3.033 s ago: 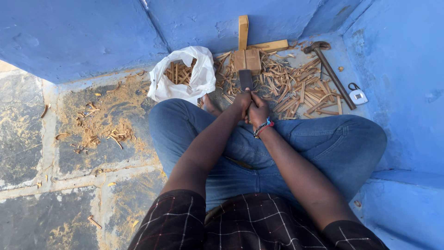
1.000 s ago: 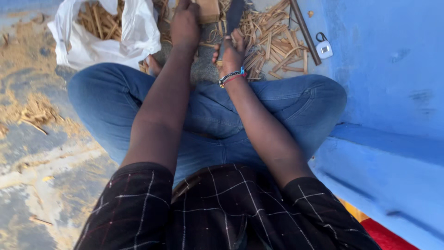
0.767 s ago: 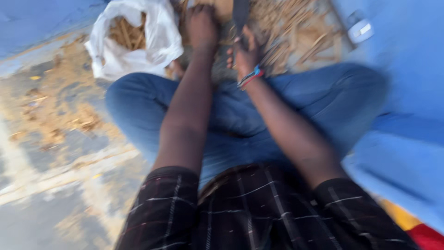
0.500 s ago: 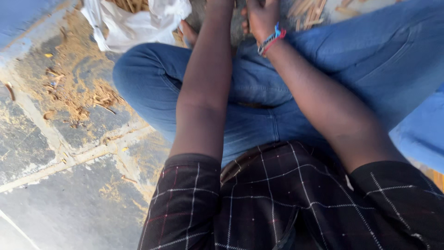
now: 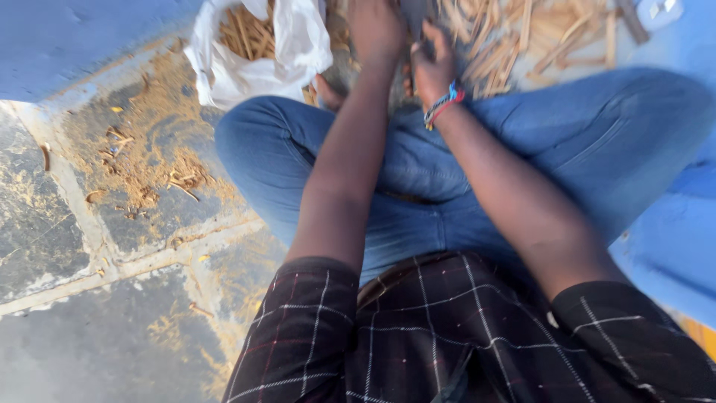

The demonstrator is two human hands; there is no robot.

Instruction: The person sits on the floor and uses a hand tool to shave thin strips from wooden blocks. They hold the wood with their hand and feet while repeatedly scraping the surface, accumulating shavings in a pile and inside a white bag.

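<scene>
1. Two hands work at the frame's top edge: left hand (image 5: pixel 377 30) cropped, grip undeterminable.
2. Right hand (image 5: pixel 432 63) closes around a dark blade (image 5: pixel 414 11), its long axis pointing away from the person.
3. Blue wall (image 5: pixel 671 231) crowds the right; stone floor (image 5: pixel 97 246) opens leftward.
4. White bag (image 5: pixel 280 52) of wood strips lies just beside the left knee.

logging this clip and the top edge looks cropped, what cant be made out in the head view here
- Left hand: fingertips cut off by the top edge of the head view, so its grip cannot be told.
- Right hand: motion-blurred; it touches a dark object whose shape the frame edge cuts off.
- White bag: its top is cropped; only some of the wood sticks inside show.
- Wood pile: smeared by blur, single pieces hard to separate.
</scene>
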